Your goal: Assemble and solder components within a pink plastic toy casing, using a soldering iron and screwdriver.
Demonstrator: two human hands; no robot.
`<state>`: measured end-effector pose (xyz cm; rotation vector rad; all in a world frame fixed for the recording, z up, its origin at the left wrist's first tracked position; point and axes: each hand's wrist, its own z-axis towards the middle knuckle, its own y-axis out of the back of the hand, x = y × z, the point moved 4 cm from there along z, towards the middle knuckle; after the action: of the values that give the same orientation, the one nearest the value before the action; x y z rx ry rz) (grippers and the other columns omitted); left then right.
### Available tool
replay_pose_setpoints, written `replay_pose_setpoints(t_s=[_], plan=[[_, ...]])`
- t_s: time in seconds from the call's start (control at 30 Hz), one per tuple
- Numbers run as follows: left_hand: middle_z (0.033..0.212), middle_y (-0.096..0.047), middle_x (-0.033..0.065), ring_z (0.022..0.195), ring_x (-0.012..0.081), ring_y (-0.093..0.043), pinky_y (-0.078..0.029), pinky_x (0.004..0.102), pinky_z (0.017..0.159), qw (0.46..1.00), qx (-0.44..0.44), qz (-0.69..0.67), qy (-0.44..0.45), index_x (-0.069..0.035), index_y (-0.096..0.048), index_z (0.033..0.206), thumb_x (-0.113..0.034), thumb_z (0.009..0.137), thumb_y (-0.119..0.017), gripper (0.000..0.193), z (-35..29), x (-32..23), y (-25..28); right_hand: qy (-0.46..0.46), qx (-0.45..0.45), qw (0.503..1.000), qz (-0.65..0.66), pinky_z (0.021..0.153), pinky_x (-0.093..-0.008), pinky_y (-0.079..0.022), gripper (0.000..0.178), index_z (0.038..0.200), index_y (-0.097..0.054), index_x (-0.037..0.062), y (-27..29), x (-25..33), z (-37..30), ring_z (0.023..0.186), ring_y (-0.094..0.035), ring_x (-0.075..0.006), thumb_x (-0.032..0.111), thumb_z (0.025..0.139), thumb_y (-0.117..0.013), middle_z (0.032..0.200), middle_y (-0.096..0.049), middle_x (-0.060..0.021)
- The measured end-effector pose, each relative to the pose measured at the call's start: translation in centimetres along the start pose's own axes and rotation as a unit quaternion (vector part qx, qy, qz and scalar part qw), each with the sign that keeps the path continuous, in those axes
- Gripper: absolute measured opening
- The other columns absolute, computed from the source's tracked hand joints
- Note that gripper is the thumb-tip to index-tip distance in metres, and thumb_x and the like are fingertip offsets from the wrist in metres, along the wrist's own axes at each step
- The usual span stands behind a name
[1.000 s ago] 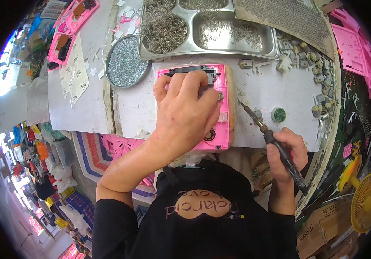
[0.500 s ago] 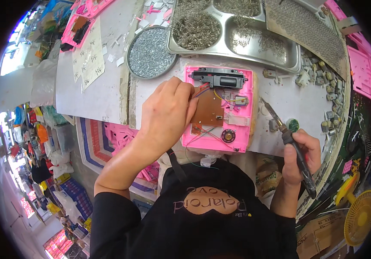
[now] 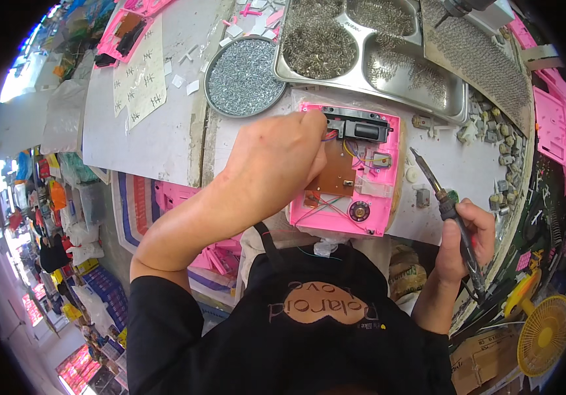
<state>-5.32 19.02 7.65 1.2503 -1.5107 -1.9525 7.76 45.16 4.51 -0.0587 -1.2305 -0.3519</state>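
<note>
A pink plastic housing [image 3: 388, 191] lies open in front of me on the bench. Inside it are a brown circuit board [image 3: 333, 172], a black mechanism [image 3: 362, 128] along the far edge, a small motor [image 3: 381, 160], a round speaker [image 3: 359, 210] and several thin coloured wires [image 3: 331, 135]. My left hand [image 3: 276, 155] is over the housing's far left corner, fingers closed beside the black mechanism. Red and blue wires show at its fingertips; what it pinches is hidden behind the hand. My right hand [image 3: 467, 240] grips a soldering iron [image 3: 450, 210], its tip up and to the housing's right, touching nothing.
A round dish of small metal screws [image 3: 246, 105] stands at the far left. Beyond the housing sits a compartmented steel tray [image 3: 335, 82] of springs. Small motors [image 3: 503, 151] line the right side, where a yellow fan [image 3: 546, 334] stands lower down. A marked paper sheet [image 3: 139, 85] lies left.
My left hand has moved up and right, to the housing's far edge by the black mechanism. The right hand holds the soldering iron much as before. The whole view has shifted slightly.
</note>
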Motion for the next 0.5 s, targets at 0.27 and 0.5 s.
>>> replay_pose_setpoints(t_s=[0.27,0.5], plan=[[0.090,-0.068,0.0111,0.071,0.0331,-0.066,-0.053,0.0418,0.066,0.998,0.009,0.051,-0.040,-0.003,-0.068,0.091,-0.006,0.087,-0.073,0.007,-1.1,0.9,2.1,0.015,0.019,1.000,0.010,0.062,-0.0232,-0.033,0.031,0.114,-0.059,-0.0036,-1.0,0.3,1.4,0.069,-0.044,-0.0087,0.005,0.089,-0.075,0.082,-0.052,-0.0021],[0.085,-0.070,0.0086,0.066,0.0172,-0.069,-0.055,0.0295,0.056,0.954,-0.149,-0.257,-0.027,-0.001,-0.068,0.092,0.000,0.084,-0.073,0.010,0.9,-0.3,-1.7,-0.072,0.003,0.992,0.101,0.082,-0.0257,-0.053,0.048,0.132,-0.056,-0.0032,-3.9,-0.3,2.7,0.090,-0.065,-0.0123,0.000,0.089,-0.076,0.104,-0.068,-0.0102]])
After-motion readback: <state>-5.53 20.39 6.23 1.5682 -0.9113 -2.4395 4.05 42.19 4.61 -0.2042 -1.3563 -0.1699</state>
